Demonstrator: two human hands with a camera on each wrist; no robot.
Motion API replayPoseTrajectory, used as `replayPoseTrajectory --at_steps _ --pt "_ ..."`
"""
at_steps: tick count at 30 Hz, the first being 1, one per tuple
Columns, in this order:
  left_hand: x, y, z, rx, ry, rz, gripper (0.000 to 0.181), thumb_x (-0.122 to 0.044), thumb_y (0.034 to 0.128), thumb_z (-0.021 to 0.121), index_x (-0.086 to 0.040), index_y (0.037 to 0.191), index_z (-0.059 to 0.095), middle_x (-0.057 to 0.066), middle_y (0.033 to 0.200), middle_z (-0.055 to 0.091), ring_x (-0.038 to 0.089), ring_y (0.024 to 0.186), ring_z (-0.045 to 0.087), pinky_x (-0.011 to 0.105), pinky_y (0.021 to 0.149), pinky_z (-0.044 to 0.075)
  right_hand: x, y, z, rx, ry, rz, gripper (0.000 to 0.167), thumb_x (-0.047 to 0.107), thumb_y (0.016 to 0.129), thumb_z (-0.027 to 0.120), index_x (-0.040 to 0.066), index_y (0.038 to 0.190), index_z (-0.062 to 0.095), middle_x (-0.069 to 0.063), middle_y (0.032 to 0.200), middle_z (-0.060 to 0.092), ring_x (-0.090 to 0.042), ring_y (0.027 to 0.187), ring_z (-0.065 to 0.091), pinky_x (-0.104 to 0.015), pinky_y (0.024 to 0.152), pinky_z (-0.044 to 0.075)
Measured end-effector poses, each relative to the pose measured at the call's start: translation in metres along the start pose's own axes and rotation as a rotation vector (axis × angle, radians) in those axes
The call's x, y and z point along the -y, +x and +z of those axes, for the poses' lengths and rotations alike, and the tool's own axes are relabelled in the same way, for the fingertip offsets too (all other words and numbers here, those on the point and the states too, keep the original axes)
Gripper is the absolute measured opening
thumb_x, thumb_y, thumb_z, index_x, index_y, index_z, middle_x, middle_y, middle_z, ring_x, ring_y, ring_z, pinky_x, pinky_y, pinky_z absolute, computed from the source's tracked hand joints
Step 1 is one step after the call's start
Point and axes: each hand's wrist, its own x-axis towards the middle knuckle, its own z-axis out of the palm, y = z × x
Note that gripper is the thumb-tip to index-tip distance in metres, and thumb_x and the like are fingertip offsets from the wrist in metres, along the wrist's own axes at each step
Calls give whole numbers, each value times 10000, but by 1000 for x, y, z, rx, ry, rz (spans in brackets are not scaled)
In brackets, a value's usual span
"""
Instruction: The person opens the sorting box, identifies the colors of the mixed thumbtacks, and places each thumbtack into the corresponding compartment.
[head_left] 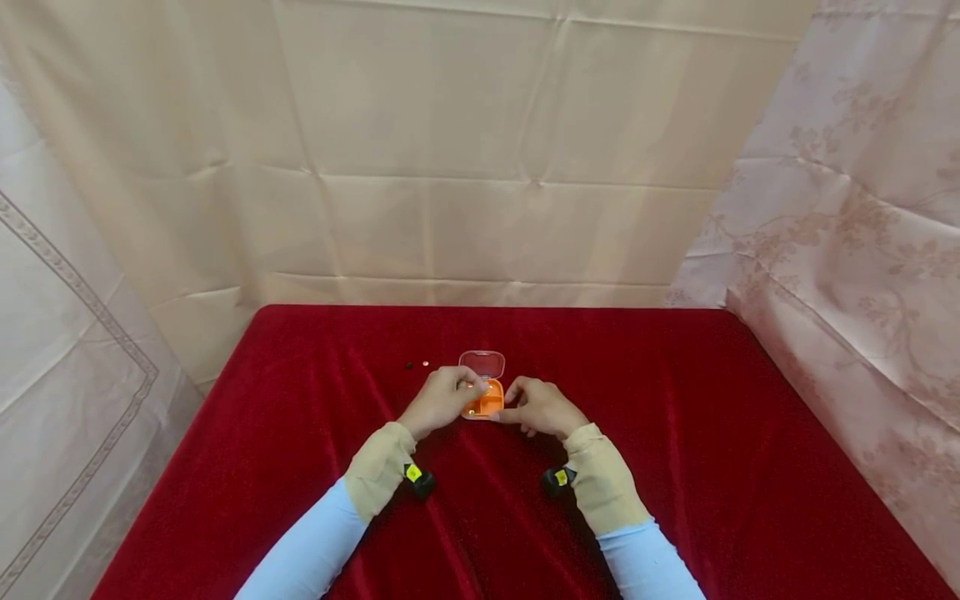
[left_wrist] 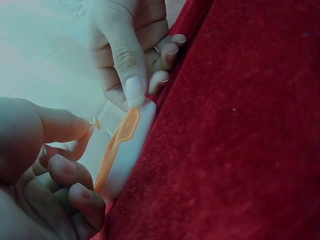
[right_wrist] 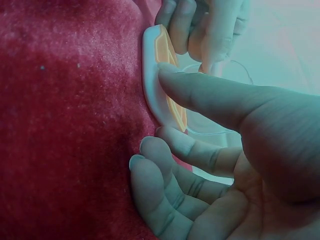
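Note:
An orange pill box (head_left: 492,405) with a white base and divided compartments sits on the red cloth, its clear lid (head_left: 483,364) raised at the back. Over the box's left side, my left hand (head_left: 442,402) pinches a small thumbtack (left_wrist: 96,122) with a round gold head and thin pin between thumb and index finger. My right hand (head_left: 546,408) holds the box at its right front corner, the thumb (right_wrist: 172,75) on the front edge and the index fingertip by the side. Small bits lie inside the compartments, one gold-coloured at front left; the left hand hides part of the box.
Left of the lid lie a tiny black piece (head_left: 408,366) and a tiny pale pink piece (head_left: 426,363) on the red cloth (head_left: 637,375). A beige curtain (head_left: 480,167) hangs behind the table, with patterned drapes at both sides.

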Motion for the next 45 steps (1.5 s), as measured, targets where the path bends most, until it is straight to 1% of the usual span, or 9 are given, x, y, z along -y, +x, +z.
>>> replayPoseTrajectory --at_steps 13,21,29,32,36,39,41,43,45 --pt "-1 0 1 34 75 26 123 -190 982 707 -78 1003 753 -63 591 412 84 520 359 228 479 306 -1 1 1 1 -4 4 294 223 874 848 64 1004 637 -76 766 622 -178 590 595 -296 546 530" --pt "1 2 3 25 171 63 112 -193 967 731 -84 968 759 -72 571 423 61 510 374 219 477 307 0 1 1 3 -4 7 295 229 877 845 65 1009 639 -77 758 620 -177 585 592 -295 544 525" --pt "1 1 -1 42 154 61 92 -182 964 733 -98 953 767 -67 579 447 65 521 385 219 482 314 -1 1 2 -2 1 9 282 218 879 842 64 1006 642 -77 767 617 -177 593 587 -294 546 523" --pt "3 3 -10 25 118 48 96 -196 973 728 -114 960 775 -57 602 482 80 542 397 232 498 330 -1 0 1 -4 10 6 288 213 874 846 60 1004 639 -78 776 611 -176 587 580 -294 541 523" --pt "9 4 -39 -69 89 2 136 -233 979 727 -111 1007 781 -22 654 507 116 583 424 266 540 366 -1 -1 0 -10 21 7 298 216 867 853 60 1002 638 -76 775 599 -174 581 568 -292 537 518" --pt "21 4 -64 -160 107 -60 163 -231 985 716 -90 1040 776 9 683 524 133 603 431 285 551 375 0 -1 0 -9 19 8 311 235 865 856 63 1003 637 -72 769 595 -172 587 566 -291 543 515" --pt "31 3 -78 -199 121 -120 178 -222 991 705 -73 1061 770 26 716 544 141 623 429 289 561 376 1 -1 1 -4 20 7 319 238 864 859 61 1005 635 -70 767 594 -172 590 566 -291 547 514" --pt "39 3 -88 -220 134 -175 189 -214 999 693 -61 1084 763 39 764 571 149 654 434 292 581 382 1 -1 1 0 22 6 319 235 865 858 59 1007 633 -66 769 594 -171 592 566 -291 549 515" --pt "44 4 -94 -222 133 -210 206 -210 1005 681 -48 1110 754 49 829 600 157 703 447 300 615 394 0 -1 0 -1 27 6 317 227 863 858 57 1007 633 -67 767 594 -172 590 567 -291 549 517"
